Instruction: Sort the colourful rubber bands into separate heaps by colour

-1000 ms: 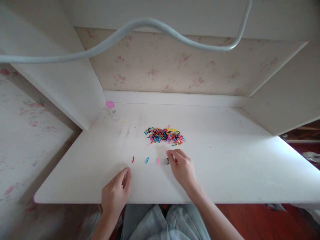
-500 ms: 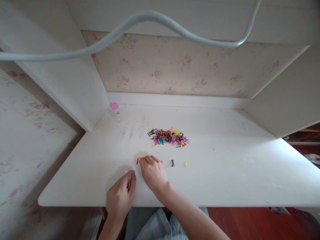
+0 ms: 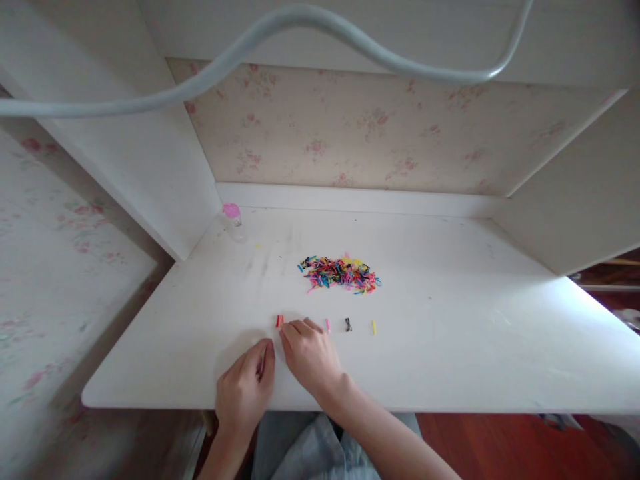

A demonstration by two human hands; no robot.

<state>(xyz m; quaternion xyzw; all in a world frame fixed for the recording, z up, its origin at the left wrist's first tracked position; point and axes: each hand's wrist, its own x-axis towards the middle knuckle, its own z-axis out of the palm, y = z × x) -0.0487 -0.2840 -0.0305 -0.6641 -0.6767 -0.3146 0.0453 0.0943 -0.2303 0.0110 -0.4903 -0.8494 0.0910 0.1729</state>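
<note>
Two small red rubber bands (image 3: 279, 321) lie side by side on the white desk. At their right my right hand (image 3: 311, 352) has its fingers closed, the tips against the nearer band. A bit of blue band (image 3: 307, 319) shows behind its knuckles. To the right, in a row, lie a pink rubber band (image 3: 328, 325), black rubber bands (image 3: 349, 325) and a yellow rubber band (image 3: 373, 327). My left hand (image 3: 244, 385) rests near the desk's front edge, thumb and forefinger pinched together; whatever they hold is hidden. Farther back spreads a pile of mixed-colour rubber bands (image 3: 343, 275).
A clear bottle with a pink cap (image 3: 232, 211) stands at the back left by the side panel. Above, a pale curved tube (image 3: 300, 15) crosses the view. White panels (image 3: 575, 180) flank the desk (image 3: 460, 347), and a floral wall (image 3: 350, 133) is behind.
The red bands now lie straighter, side by side, and my right fingertips sit slightly lower beside them. More of the pink band and a bit of blue show. The view has shifted slightly.
</note>
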